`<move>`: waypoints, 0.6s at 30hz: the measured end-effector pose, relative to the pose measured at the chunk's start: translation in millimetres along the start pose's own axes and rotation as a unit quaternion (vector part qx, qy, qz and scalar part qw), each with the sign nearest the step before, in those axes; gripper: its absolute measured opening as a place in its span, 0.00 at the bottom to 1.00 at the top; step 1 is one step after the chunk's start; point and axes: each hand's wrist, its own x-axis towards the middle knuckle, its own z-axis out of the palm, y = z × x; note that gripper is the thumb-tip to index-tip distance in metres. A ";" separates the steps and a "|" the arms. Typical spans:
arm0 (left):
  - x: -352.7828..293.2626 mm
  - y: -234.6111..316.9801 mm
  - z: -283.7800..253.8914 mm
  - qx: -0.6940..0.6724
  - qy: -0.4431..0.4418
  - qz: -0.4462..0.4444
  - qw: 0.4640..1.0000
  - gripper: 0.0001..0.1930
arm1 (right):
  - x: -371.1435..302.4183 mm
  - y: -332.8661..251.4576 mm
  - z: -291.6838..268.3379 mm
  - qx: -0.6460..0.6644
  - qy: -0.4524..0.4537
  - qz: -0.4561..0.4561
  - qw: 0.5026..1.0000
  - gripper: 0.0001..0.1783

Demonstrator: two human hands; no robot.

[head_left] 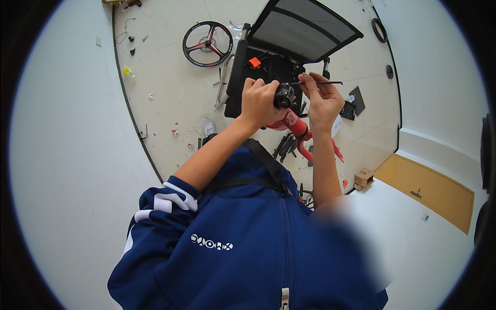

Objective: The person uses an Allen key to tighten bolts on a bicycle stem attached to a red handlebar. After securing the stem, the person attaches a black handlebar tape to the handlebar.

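My left hand (257,102) is closed round a black, chunky bicycle part (284,96), which looks like a stem clamp, at the upper end of a red bicycle frame (292,121). The red fork (304,150) extends below, toward my body. To the right of the black part, my right hand (324,101) pinches a thin black rod, which looks like a hex key (332,82). The rod lies roughly level, its left end against or very near the black part. My fingers hide some of where they meet.
An office chair (305,28) stands just beyond my hands, with an orange piece (254,62) and black parts on its seat. A three-spoke wheel (207,44) lies on the floor to its left. A cardboard box (363,179) sits at right, and small scraps are scattered about.
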 end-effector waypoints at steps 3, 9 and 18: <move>1.8 1.7 -1.0 -0.001 0.001 0.004 1.000 0.21 | 1.7 5.0 -2.3 -0.018 -0.025 -0.007 1.000 0.09; 1.6 -0.1 2.1 -0.002 0.009 0.005 1.000 0.22 | 5.3 6.7 -5.6 -0.110 -0.044 -0.044 0.992 0.08; 3.3 0.5 0.3 0.002 0.005 -0.004 1.000 0.22 | 2.2 9.5 -3.4 -0.043 -0.024 -0.025 0.998 0.10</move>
